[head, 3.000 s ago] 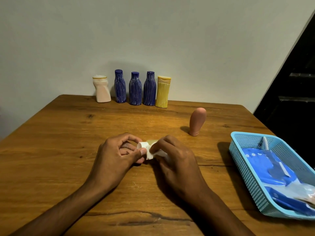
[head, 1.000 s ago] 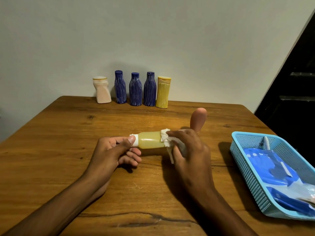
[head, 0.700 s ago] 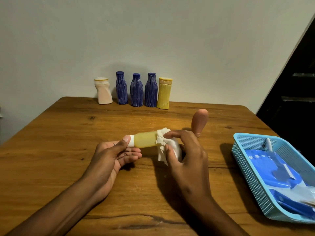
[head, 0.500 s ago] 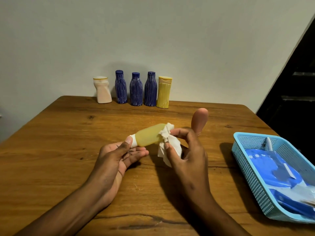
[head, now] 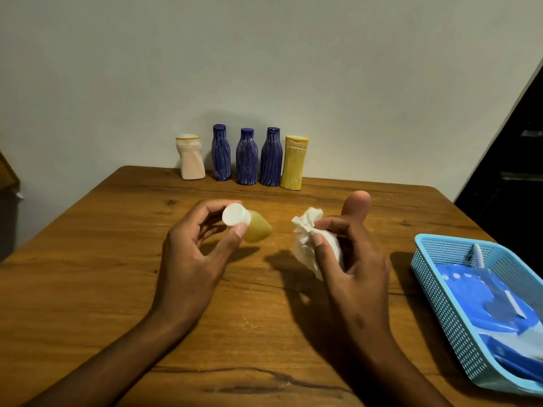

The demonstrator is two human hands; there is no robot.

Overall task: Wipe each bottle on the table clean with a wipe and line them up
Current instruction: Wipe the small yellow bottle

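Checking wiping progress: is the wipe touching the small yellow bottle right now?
No, the wipe is bunched in the right hand, with bare table showing between it and the small yellow bottle held by the left hand.

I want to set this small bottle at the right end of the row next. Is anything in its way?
Nothing visible: bare table lies between the small yellow bottle in the left hand and the spot beside the tall yellow bottle. The pink bottle stands off to the right.

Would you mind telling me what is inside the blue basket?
The blue basket holds blue plastic packets and a white stick-like item; anything beneath the packets is hidden.
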